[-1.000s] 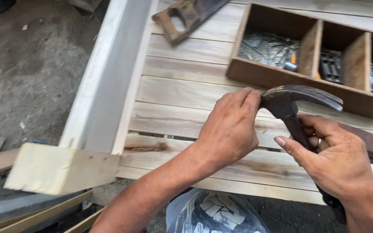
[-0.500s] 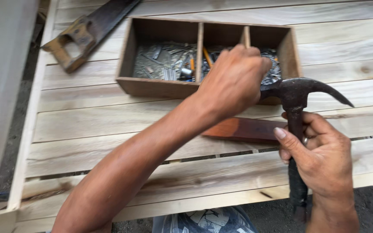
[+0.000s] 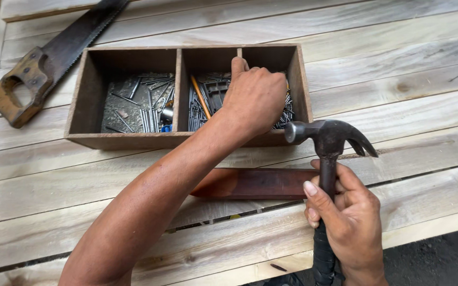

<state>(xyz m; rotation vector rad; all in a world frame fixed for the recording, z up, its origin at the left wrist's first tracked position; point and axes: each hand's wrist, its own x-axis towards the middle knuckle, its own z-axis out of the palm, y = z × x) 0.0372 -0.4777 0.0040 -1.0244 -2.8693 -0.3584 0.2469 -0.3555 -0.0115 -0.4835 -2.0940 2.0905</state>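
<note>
Pale wooden planks as the surface [image 3: 398,69], gaps showing between boards along the near edge

Nearest, right hand [image 3: 348,222] clenched round the dark handle of a claw hammer [image 3: 327,143], head upright, claw pointing right; hardly shifted from half a second ago

Just beyond, a dark reddish strip of wood [image 3: 255,182] lying flat across the boards, touching neither hand

Left hand [image 3: 255,98] now down inside the wooden tray [image 3: 83,100], having come over from beside the hammer head a second ago and dropped from above the rim since; fingers curled down into the right-hand compartments, whether gripping anything impossible to tell, fingertips hidden

Three compartments in the tray: left one with loose scattered nails [image 3: 144,106] and a small blue-and-metal piece; middle one with packed nails, an orange pencil [image 3: 200,95] and a dark plastic part; right one with more nails, mostly covered by the hand

Far left, a handsaw [image 3: 43,61] with worn wooden grip, blade angled away
</note>
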